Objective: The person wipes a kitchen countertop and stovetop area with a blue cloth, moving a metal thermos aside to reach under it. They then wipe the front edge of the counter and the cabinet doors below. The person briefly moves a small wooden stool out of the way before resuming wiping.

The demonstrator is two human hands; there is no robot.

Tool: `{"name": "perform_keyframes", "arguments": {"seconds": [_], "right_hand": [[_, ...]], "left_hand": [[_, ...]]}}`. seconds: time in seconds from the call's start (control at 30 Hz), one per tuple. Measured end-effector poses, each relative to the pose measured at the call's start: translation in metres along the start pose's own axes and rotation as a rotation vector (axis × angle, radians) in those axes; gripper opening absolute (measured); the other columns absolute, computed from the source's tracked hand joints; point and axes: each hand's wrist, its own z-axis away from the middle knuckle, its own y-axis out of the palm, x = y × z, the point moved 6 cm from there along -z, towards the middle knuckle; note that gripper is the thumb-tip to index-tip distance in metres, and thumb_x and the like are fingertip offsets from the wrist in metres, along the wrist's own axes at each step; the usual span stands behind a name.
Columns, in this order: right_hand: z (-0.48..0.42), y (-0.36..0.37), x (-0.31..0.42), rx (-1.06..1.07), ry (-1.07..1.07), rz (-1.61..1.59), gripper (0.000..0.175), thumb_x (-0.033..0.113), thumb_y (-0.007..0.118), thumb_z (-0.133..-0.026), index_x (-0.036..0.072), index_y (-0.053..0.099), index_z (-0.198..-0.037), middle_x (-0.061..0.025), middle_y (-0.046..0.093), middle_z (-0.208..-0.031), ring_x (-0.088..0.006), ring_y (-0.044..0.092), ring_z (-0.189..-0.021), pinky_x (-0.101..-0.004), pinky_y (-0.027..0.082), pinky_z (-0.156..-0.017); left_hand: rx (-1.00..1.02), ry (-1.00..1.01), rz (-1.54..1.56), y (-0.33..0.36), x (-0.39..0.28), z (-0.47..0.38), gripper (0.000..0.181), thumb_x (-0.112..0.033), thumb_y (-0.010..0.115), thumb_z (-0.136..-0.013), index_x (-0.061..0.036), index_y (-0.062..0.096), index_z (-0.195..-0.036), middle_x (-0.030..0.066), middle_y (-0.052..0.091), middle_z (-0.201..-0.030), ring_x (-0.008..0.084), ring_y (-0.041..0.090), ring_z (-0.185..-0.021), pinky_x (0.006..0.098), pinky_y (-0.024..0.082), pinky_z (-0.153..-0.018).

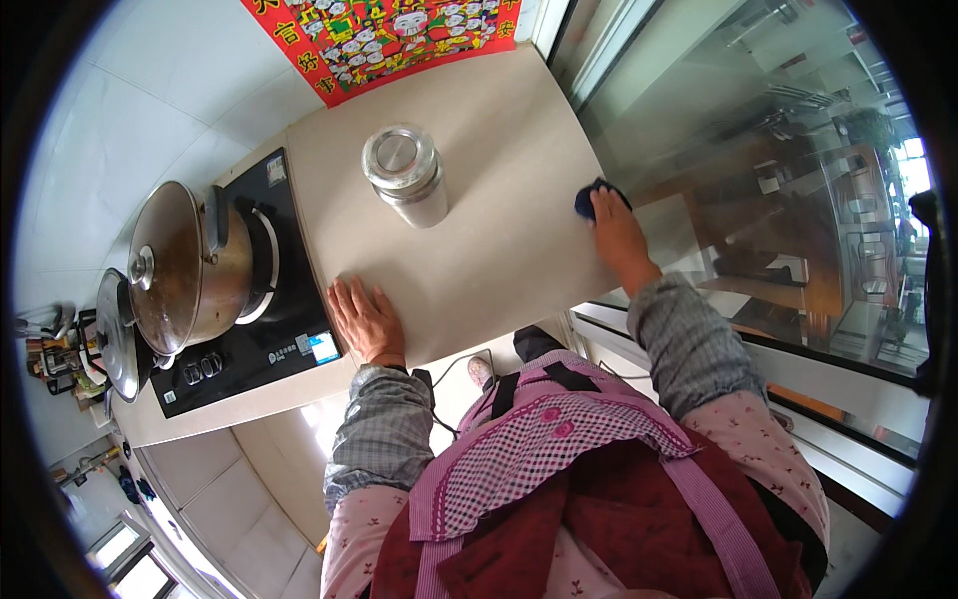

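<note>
My right hand (618,233) grips a dark blue cloth (591,201) and presses it at the right edge of the beige countertop (479,277), close to the glass. Flat on the counter near its front lies my left hand (365,318), empty, fingers slightly spread, beside the edge of the black gas hob (296,299). Between and beyond the hands stands a glass jar (410,180) with a round metal lid. The jar is upright and neither hand touches it.
A large lidded pot (198,269) sits on the hob, with another pot lid (116,337) to its left. A red printed poster (404,45) bearing writing meets the counter's back edge. A glass panel (718,187) bounds the right side. A white tiled wall (142,97) rises behind the hob.
</note>
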Motion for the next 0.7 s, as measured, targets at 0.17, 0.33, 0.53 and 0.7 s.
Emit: {"name": "perform_keyframes", "arguments": {"seconds": [0.17,0.33,0.53,0.7], "right_hand": [[0.069,-0.011,0.018,0.191,0.060,-0.114,0.052,0.005,0.063,-0.086,0.002,0.051,-0.137,-0.0207,0.052,-0.144,-0.0378,0.048,-0.133,-0.0445,0.041,-0.112],[0.072,-0.018,0.012,0.011,0.066,-0.172,0.056,0.002,0.064,-0.084,0.003,0.049,-0.139,-0.0184,0.051,-0.145,-0.0375,0.049,-0.131,-0.0447,0.041,-0.110],[0.033,-0.007,0.009,0.009,-0.024,0.005,0.058,0.004,0.064,-0.087,-0.001,0.045,-0.141,-0.0204,0.050,-0.145,-0.0381,0.046,-0.134,-0.0435,0.039,-0.113],[0.016,-0.006,0.002,-0.069,-0.049,-0.058,0.058,0.007,0.062,-0.088,-0.002,0.043,-0.142,-0.0188,0.051,-0.145,-0.0374,0.044,-0.137,-0.0439,0.036,-0.116]], "left_hand": [[-0.001,0.032,0.015,-0.002,-0.001,0.001,0.045,-0.025,0.056,-0.098,0.0016,0.054,-0.134,0.0264,0.046,-0.146,0.0448,0.037,-0.140,0.0518,0.030,-0.118],[-0.019,0.043,0.018,-0.005,-0.004,0.001,0.045,-0.023,0.057,-0.096,0.0022,0.054,-0.133,0.0269,0.046,-0.146,0.0455,0.037,-0.139,0.0519,0.030,-0.117],[-0.004,0.039,0.000,-0.004,-0.004,0.002,0.045,-0.023,0.058,-0.096,0.0017,0.054,-0.133,0.0268,0.046,-0.146,0.0454,0.037,-0.139,0.0513,0.031,-0.117],[0.005,0.027,-0.004,-0.001,-0.001,0.001,0.046,-0.025,0.057,-0.097,-0.0008,0.053,-0.135,0.0241,0.044,-0.149,0.0446,0.034,-0.143,0.0520,0.030,-0.117]]}}
